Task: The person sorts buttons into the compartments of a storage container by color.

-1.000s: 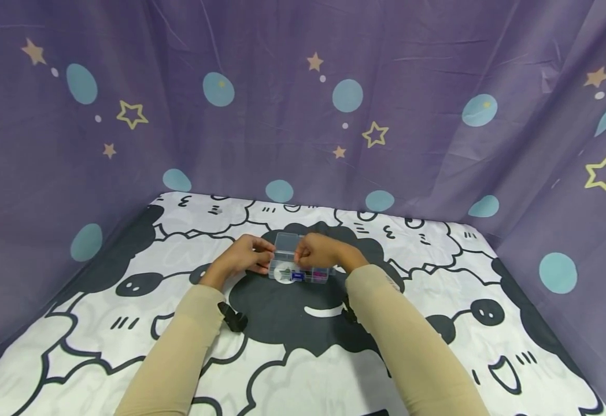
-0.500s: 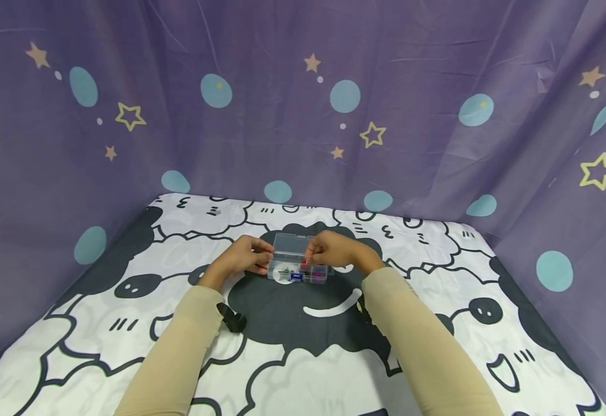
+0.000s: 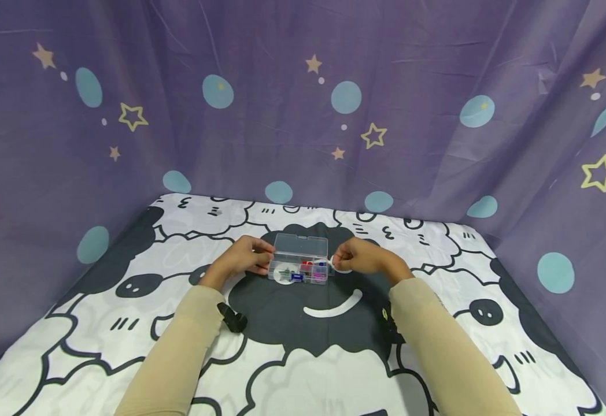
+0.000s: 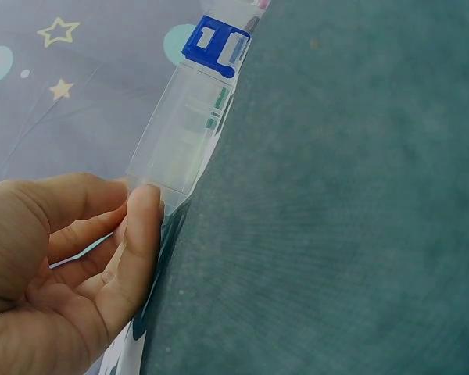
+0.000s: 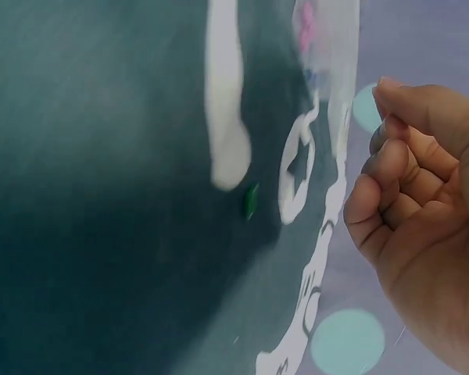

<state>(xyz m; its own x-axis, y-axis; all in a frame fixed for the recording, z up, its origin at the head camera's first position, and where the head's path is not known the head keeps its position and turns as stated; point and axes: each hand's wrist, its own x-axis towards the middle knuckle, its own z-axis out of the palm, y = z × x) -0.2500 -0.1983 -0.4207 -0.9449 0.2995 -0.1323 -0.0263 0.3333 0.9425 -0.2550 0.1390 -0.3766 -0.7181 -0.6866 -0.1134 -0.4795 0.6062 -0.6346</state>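
Note:
A clear plastic compartment box (image 3: 277, 269) lies on the cloth with its lid (image 3: 298, 245) raised at the back. Its blue latch (image 3: 296, 277) faces forward. My left hand (image 3: 243, 254) pinches the box's left end between thumb and fingers, seen closely in the left wrist view. Small red pieces (image 3: 307, 263) and magenta pieces (image 3: 319, 277) lie in compartments toward the right side, with green ones further left. Just off the box's right end is my right hand (image 3: 365, 256), fingers loosely bent; no held piece shows between the fingertips in the right wrist view.
A small green piece (image 5: 252, 201) lies on the dark part of the cloth, near a printed white stripe. The cloth (image 3: 292, 381) carries a black and white sheep print. Purple curtains (image 3: 282, 115) hang behind and at both sides.
My right hand has moved from over the box to the right, off its end. Red pieces it covered now show in the box. The left hand stays on the box.

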